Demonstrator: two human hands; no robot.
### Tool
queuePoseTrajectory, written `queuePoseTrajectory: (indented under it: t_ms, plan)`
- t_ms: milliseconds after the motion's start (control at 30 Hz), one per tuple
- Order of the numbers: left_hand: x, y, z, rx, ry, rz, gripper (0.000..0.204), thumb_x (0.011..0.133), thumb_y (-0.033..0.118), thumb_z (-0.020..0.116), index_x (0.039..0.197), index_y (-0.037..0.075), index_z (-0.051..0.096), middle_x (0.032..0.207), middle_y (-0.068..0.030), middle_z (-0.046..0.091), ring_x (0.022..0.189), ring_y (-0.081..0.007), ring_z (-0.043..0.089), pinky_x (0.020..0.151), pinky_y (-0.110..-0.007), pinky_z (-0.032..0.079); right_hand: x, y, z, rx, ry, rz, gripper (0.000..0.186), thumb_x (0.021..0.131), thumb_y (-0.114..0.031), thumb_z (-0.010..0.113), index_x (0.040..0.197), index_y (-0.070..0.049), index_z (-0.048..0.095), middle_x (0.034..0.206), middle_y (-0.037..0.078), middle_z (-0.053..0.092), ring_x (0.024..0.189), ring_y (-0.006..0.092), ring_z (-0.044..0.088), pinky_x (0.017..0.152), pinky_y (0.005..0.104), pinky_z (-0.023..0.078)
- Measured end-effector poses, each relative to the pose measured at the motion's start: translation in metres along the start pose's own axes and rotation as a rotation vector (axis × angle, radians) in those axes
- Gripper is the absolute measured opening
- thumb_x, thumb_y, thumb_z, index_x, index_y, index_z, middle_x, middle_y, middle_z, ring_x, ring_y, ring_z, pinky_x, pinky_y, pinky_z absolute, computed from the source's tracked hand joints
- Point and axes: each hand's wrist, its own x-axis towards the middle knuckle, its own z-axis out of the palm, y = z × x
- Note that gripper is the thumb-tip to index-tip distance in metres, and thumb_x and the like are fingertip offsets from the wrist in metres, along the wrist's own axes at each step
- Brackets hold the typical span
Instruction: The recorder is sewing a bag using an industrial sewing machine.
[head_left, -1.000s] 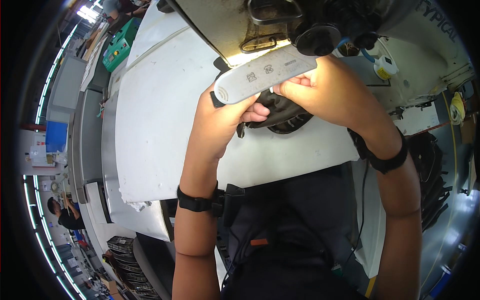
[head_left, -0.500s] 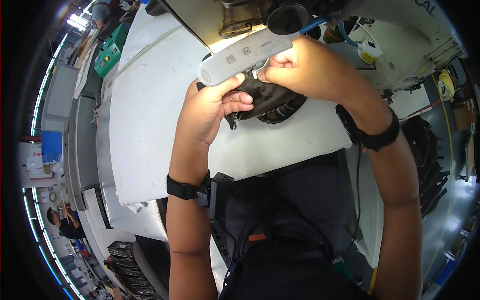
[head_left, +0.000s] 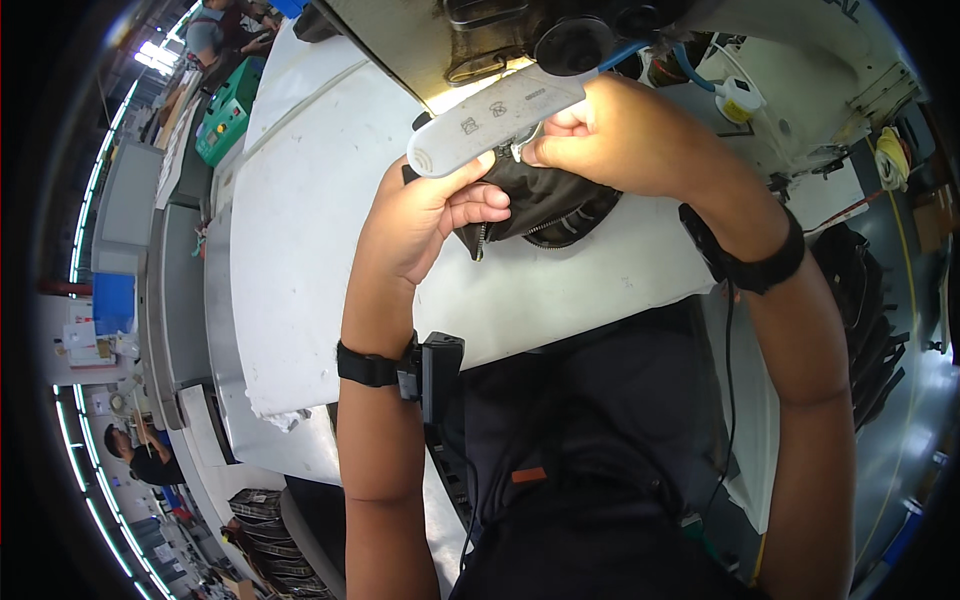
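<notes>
Head view: left one of two side-by-side fisheyes on the person's head. Lens faces down; picture upright, unmirrored. Forearms [head_left: 382, 460] rise from lower edge; left hand [head_left: 415, 215] and right hand [head_left: 640, 140] lie above centre, in near range. Torso [head_left: 590, 400] below, seen from above. Table [head_left: 320, 240] across mid-frame. Machine [head_left: 575, 45] near, cropped by top edge. Co-worker [head_left: 155, 463] at far left: small, distant, tipped sideways. Floor [head_left: 920, 390] along right side. Straight edges bend toward the dark rim.
</notes>
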Motion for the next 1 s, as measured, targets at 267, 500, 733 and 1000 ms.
queuePoseTrajectory:
  t_ms: [267, 500, 733, 1000]
  plan:
    - [-0.003, 0.000, 0.003, 0.165, -0.009, 0.064, 0.030, 0.093, 0.009, 0.083, 0.115, 0.002, 0.064, 0.095, -0.0060, 0.072, 0.081, -0.0156, 0.075, 0.077, -0.031, 0.066, 0.001, 0.002, -0.004, -0.011, -0.039, 0.024, 0.041, 0.082, -0.027, 0.076, 0.057, -0.004, 0.053, 0.051, 0.008, 0.048, 0.049, 0.0210, 0.049, 0.054, 0.0398, 0.042]
    - [-0.001, 0.007, 0.007, 0.282, -0.023, 0.076, 0.036, 0.085, 0.011, 0.090, 0.109, 0.006, 0.065, 0.093, -0.0040, 0.071, 0.076, -0.0158, 0.074, 0.075, -0.028, 0.064, 0.011, 0.014, 0.000, 0.032, -0.027, -0.079, 0.038, 0.082, -0.027, 0.076, 0.059, -0.002, 0.059, 0.053, 0.008, 0.053, 0.052, 0.0203, 0.054, 0.056, 0.0389, 0.045]
    - [0.003, 0.004, 0.005, 0.320, -0.013, 0.116, 0.035, 0.084, 0.011, 0.091, 0.107, 0.006, 0.065, 0.094, -0.0038, 0.071, 0.076, -0.0153, 0.074, 0.073, -0.028, 0.063, 0.009, 0.012, -0.001, 0.057, -0.040, -0.014, 0.033, 0.082, -0.027, 0.075, 0.064, -0.002, 0.066, 0.056, 0.008, 0.057, 0.053, 0.0185, 0.056, 0.057, 0.0373, 0.046]
    - [0.010, -0.001, -0.004, 0.320, -0.037, 0.132, 0.037, 0.085, 0.012, 0.091, 0.109, 0.006, 0.064, 0.095, -0.0050, 0.073, 0.077, -0.0144, 0.074, 0.073, -0.027, 0.062, 0.009, 0.003, -0.005, 0.035, -0.046, -0.021, 0.030, 0.084, -0.028, 0.076, 0.071, -0.002, 0.073, 0.058, 0.008, 0.061, 0.055, 0.0179, 0.058, 0.058, 0.0374, 0.047]
